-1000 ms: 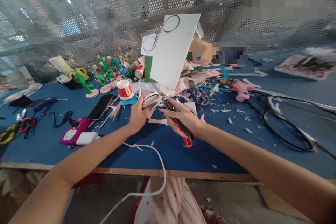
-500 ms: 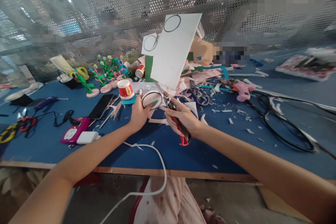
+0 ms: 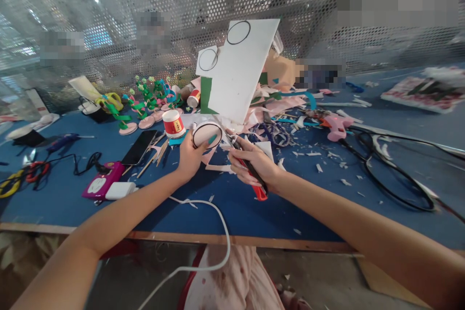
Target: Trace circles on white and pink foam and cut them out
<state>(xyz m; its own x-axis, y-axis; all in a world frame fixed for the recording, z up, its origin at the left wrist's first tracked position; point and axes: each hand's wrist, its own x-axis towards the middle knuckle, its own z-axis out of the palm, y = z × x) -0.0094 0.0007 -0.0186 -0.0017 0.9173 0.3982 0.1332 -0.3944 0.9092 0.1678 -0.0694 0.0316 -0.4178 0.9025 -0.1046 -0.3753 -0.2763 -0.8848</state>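
My left hand (image 3: 189, 157) holds the lower edge of a large white foam sheet (image 3: 240, 70) that stands up from the table, gripping the part marked with a black circle (image 3: 206, 134). More black circles are drawn near the sheet's top. My right hand (image 3: 254, 164) grips red-handled scissors (image 3: 250, 174), whose blades point up and left into the sheet beside that circle. Both hands hover over the blue table (image 3: 236, 203).
A red-and-white cup (image 3: 173, 123), a phone (image 3: 139, 147), a pink device with a white charger (image 3: 105, 186), green and pink paper flowers (image 3: 145, 101), a pink glue gun (image 3: 336, 126), black cables (image 3: 388, 174) and paper scraps lie about. A white cable (image 3: 214, 232) hangs over the front edge.
The circled part of the sheet has turned and risen a little in my left hand. My right hand with the scissors has shifted slightly along the cut.
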